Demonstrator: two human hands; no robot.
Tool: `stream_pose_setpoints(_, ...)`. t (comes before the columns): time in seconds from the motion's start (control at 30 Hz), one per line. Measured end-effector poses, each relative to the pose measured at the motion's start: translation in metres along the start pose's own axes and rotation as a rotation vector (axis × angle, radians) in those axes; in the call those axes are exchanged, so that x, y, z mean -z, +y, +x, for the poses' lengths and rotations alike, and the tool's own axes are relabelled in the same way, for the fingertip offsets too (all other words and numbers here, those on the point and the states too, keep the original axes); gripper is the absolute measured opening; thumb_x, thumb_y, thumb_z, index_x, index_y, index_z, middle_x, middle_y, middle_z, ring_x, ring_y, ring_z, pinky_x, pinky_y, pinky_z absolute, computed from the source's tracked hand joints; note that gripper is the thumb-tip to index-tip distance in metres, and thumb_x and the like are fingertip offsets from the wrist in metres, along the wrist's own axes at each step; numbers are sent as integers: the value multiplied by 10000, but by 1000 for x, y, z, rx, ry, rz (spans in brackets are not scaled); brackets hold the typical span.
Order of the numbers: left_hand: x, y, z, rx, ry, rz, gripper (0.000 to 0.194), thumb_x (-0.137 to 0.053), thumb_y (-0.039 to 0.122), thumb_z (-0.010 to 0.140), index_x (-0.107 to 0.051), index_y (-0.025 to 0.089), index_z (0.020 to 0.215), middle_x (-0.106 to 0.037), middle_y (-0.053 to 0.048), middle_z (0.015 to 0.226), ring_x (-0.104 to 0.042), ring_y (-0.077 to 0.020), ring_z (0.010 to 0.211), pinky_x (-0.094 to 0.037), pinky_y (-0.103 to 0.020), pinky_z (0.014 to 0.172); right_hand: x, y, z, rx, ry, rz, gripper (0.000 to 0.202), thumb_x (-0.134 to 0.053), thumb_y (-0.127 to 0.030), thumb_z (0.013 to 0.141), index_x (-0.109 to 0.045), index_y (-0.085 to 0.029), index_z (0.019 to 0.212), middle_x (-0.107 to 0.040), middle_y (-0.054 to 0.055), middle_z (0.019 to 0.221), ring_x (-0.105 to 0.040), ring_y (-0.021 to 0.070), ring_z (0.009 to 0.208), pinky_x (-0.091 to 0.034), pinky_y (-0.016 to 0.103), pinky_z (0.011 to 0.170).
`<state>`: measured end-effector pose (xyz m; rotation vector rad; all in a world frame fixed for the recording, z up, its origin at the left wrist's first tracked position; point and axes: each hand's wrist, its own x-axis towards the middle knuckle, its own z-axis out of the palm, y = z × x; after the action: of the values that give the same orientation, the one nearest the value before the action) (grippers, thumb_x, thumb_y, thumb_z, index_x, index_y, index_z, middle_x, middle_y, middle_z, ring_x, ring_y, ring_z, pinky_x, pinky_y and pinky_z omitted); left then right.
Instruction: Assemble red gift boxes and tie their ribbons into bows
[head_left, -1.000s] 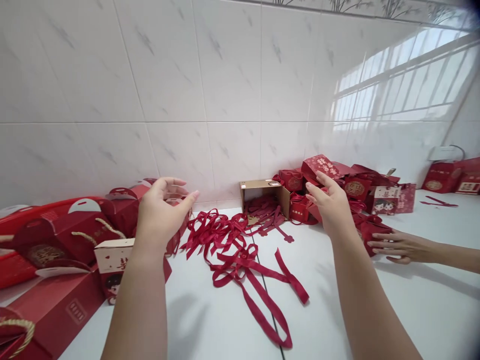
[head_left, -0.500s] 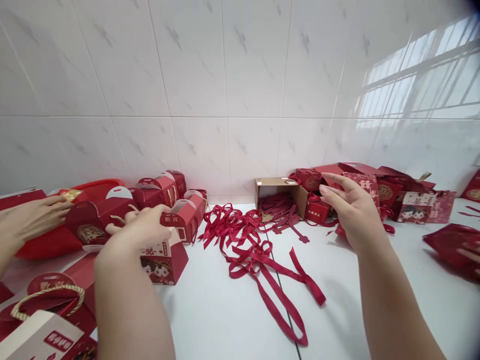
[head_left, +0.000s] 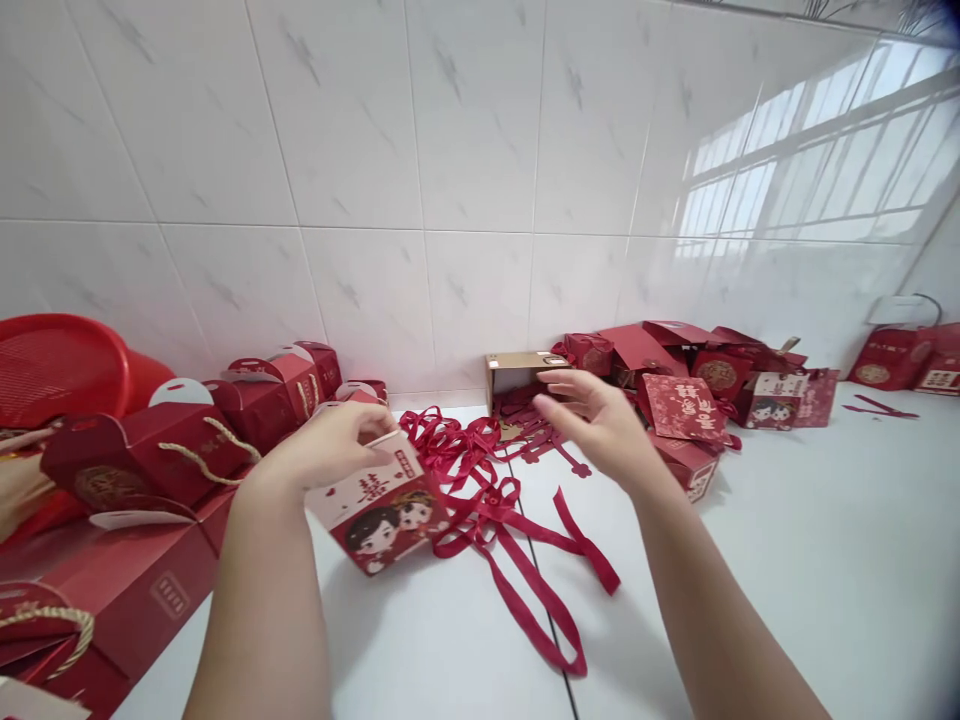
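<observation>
My left hand [head_left: 345, 440] is closed on the top edge of a small red-and-white gift box [head_left: 386, 525] printed with two cartoon figures. The box hangs tilted just above the white table [head_left: 450, 650]. My right hand [head_left: 589, 415] is in the air with its fingers apart and holds nothing. Between the hands a tangle of red ribbons [head_left: 457, 440] lies on the table, with a long looped ribbon [head_left: 532, 590] trailing toward me. Behind my right hand an open cardboard box [head_left: 529, 361] lies on its side, dark red strips spilling out.
Red gift boxes with rope handles [head_left: 172, 450] crowd the left side, near a red plastic basket [head_left: 142, 380]. Another person's hand [head_left: 22, 480] reaches in at the far left. More red boxes [head_left: 686, 410] are piled against the tiled wall [head_left: 360, 280] at the right.
My left hand has lifted the cartoon-printed box from among the others and brought it right. My right hand has moved inward toward the ribbons. The view has shifted right.
</observation>
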<state>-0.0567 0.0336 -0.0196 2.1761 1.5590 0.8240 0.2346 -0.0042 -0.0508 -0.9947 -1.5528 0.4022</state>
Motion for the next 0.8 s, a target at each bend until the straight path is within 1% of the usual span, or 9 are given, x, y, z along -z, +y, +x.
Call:
stream_pose_setpoints(0.03,-3,16,-4,-71,-130,16,105,-696,307,624,-647,223,664,-682,4,715,-641,-225,713,-493,-284,625,-7,0,-2,32,-67,-26,443,-688,-425,769,-617,-196,1141,-615,121,1220,-577,255,1134,-470,465,964)
stream_pose_setpoints(0.07,-7,32,-9,-147,-160,14,76,-640,302,695,-662,230,706,-690,2,761,-642,-215,739,-495,-277,640,-12,-1,-4,57,-138,-40,531,-716,-433,743,-583,-210,1206,-579,125,1278,-543,265,1185,-448,477,993)
stream_pose_setpoints(0.17,-24,66,-18,-350,-185,-70,179,-519,287,829,-688,239,798,-700,-12,811,-644,-198,760,-513,-289,682,-25,-4,-11,62,-409,37,826,-765,-420,699,-373,-265,1409,-547,124,1329,-517,269,1227,-453,478,996)
stream_pose_setpoints(0.23,-35,76,-19,-453,-135,-169,202,-491,281,870,-687,250,909,-701,-20,894,-645,-195,838,-526,-304,746,-30,-6,-14,39,-516,154,799,-707,-386,773,-292,-271,1446,-625,104,1201,-600,243,1108,-519,447,909)
stream_pose_setpoints(0.33,-47,76,-13,-531,110,-246,274,-566,280,850,-610,268,1119,-667,-38,1029,-617,-206,977,-518,-346,852,-31,-5,-12,16,-423,336,668,-585,-327,874,-249,-288,1450,-662,42,992,-659,184,893,-564,389,798)
stream_pose_setpoints(0.43,-52,70,-6,-501,303,-208,422,-650,253,781,-531,258,1186,-615,-60,1151,-572,-229,1085,-466,-418,960,-27,-2,-8,25,-280,463,702,-586,-294,869,-197,-350,1450,-641,-4,924,-645,143,774,-574,340,740)
stream_pose_setpoints(0.6,-52,71,-3,-344,184,-590,401,-632,290,797,-461,265,1159,-638,-46,1079,-653,-181,858,-562,-324,708,-22,-2,-4,62,-133,611,362,-612,-255,849,-475,-346,1172,-613,-48,861,-610,103,678,-549,246,631)
stream_pose_setpoints(0.7,-53,71,-3,-367,116,-766,198,-633,254,794,-578,222,981,-668,-20,896,-645,-156,717,-546,-267,608,-22,-5,-4,35,-94,694,237,-650,-237,820,-513,-301,1002,-622,-56,842,-611,90,668,-526,210,606)
stream_pose_setpoints(0.8,-53,68,-1,-401,68,-852,107,-624,209,780,-655,190,880,-686,-44,943,-649,-164,766,-543,-257,635,-25,-7,-4,-8,-48,708,238,-683,-241,787,-520,-282,956,-641,-48,845,-611,93,659,-518,208,591)
